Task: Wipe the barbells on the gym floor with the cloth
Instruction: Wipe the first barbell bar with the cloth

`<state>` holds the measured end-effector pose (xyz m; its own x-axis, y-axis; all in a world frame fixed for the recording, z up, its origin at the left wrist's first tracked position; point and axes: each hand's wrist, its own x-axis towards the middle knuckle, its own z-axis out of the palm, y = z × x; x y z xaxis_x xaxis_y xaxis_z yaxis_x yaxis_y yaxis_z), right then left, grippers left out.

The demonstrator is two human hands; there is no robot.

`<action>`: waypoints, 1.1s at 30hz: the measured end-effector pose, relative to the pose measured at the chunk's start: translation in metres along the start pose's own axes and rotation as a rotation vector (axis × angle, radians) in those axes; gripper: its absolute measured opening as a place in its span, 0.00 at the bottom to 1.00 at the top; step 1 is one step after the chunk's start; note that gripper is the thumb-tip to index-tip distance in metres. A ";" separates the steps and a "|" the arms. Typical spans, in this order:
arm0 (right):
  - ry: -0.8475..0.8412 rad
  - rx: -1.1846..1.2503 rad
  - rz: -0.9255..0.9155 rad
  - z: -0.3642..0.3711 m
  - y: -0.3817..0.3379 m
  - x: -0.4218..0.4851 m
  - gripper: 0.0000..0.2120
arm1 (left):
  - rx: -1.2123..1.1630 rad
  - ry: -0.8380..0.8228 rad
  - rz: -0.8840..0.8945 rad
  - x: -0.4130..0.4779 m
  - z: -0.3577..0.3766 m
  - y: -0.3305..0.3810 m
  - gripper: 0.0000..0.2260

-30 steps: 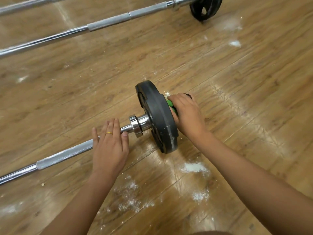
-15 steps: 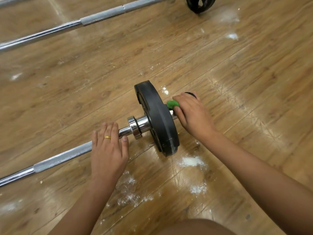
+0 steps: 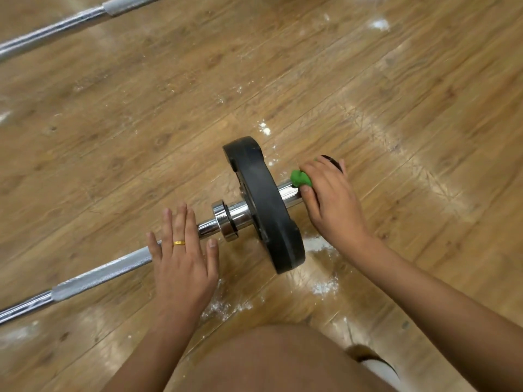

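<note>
A chrome barbell [image 3: 99, 274] lies across the wooden floor from lower left to centre, with one black weight plate [image 3: 266, 205] on its sleeve. My left hand [image 3: 182, 257] presses flat on the bar just left of the collar, fingers straight, a gold ring on one finger. My right hand [image 3: 331, 198] grips a green cloth [image 3: 300, 178] wrapped round the sleeve end to the right of the plate. Most of the cloth is hidden under my fingers.
A second barbell [image 3: 56, 26] lies at the top left. White chalk powder [image 3: 319, 247] is scattered on the floor around the plate and at the top right. My knee [image 3: 283, 360] fills the bottom centre.
My right hand with the cloth has slid outward along the sleeve, away from the plate, baring chrome beside it. My left hand stays on the bar. The camera has dipped, showing my knee.
</note>
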<state>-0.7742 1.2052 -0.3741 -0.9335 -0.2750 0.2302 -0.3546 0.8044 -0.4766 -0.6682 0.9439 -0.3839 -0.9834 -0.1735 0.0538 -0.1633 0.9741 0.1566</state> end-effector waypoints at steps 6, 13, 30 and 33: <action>0.005 0.013 -0.038 -0.007 0.000 -0.018 0.17 | 0.019 0.007 0.017 -0.017 0.002 0.001 0.28; -0.157 -0.102 -0.137 -0.016 -0.013 -0.014 0.16 | 0.020 0.039 0.019 -0.025 0.005 0.003 0.28; -0.117 -0.025 -0.174 -0.006 -0.018 -0.014 0.14 | 0.025 -0.006 0.027 -0.016 0.001 -0.001 0.28; -0.084 -0.032 -0.119 -0.014 0.002 0.000 0.14 | 0.025 -0.014 0.036 -0.011 0.000 -0.001 0.28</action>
<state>-0.7738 1.2139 -0.3635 -0.8866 -0.4117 0.2109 -0.4625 0.7793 -0.4229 -0.6571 0.9444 -0.3844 -0.9896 -0.1362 0.0456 -0.1293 0.9830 0.1304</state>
